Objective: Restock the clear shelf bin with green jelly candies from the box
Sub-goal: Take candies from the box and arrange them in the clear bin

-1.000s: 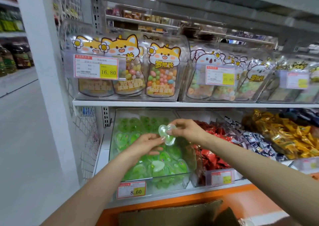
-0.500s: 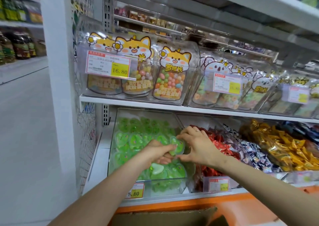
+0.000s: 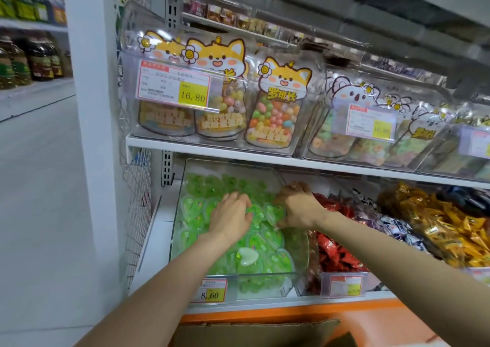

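Note:
The clear shelf bin [image 3: 265,284] stands on the lower shelf, heaped with green heart-shaped jelly candies [image 3: 201,206]. Both my hands are deep inside it, on top of the pile. My left hand [image 3: 230,215] lies palm down on the candies, its fingertips touching them. My right hand [image 3: 298,209] is at the bin's right side and pinches one green jelly cup [image 3: 274,213] against the pile, between the two hands. A paler cup [image 3: 248,256] lies nearer the front. The brown cardboard box [image 3: 254,333] shows only its top edge at the bottom of the view.
A price tag reading 8.60 [image 3: 213,291] hangs on the bin front. Bins of red [image 3: 336,251], blue-white and gold wrapped [image 3: 450,230] sweets stand to the right. The shelf above [image 3: 212,148] carries candy bags close over the bin. A wire mesh panel [image 3: 136,209] closes the left side.
Both hands moved down and back into the bin, carrying the jelly cup from above the pile onto it. The view shifted closer and to the left.

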Action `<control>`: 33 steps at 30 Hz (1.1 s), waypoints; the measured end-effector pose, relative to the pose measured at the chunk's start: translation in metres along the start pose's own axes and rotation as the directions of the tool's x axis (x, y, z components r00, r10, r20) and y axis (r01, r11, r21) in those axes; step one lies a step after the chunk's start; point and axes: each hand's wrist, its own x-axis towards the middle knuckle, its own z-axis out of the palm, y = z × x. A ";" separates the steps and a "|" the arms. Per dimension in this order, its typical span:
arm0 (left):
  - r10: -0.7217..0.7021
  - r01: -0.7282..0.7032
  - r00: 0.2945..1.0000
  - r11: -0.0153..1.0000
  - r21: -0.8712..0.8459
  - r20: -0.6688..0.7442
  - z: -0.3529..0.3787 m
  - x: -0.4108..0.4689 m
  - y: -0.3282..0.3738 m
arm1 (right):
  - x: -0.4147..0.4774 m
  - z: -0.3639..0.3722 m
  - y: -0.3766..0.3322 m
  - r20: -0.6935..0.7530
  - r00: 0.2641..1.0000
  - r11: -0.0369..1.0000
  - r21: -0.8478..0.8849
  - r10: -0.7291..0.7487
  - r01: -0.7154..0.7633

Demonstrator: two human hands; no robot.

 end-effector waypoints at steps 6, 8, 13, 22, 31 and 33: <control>-0.022 0.022 0.998 1.000 -0.007 -0.055 -0.001 0.004 -0.003 | 0.004 0.003 -0.007 0.016 1.000 0.987 -0.158 -0.012 0.014; -0.034 0.034 0.996 0.999 -0.011 -0.078 -0.001 0.006 -0.003 | 0.005 0.004 -0.009 0.001 1.000 0.988 -0.152 -0.009 0.009; -0.029 0.026 0.994 0.999 -0.026 -0.104 -0.001 0.009 -0.007 | 0.013 0.011 -0.008 -0.024 0.999 0.998 -0.065 0.022 -0.024; 0.069 -0.071 0.996 0.997 -0.042 -0.061 -0.019 -0.006 -0.014 | -0.002 0.000 -0.008 -0.042 0.999 0.999 -0.034 -0.020 0.018; 0.084 -0.084 0.996 0.989 -0.120 -0.009 -0.049 -0.061 -0.030 | -0.059 -0.017 -0.052 -0.083 0.958 0.728 0.634 -0.273 0.262; 0.079 -0.071 0.993 0.993 -0.089 0.092 -0.043 -0.073 -0.029 | -0.062 -0.008 -0.064 -0.043 0.948 0.729 0.628 -0.316 0.271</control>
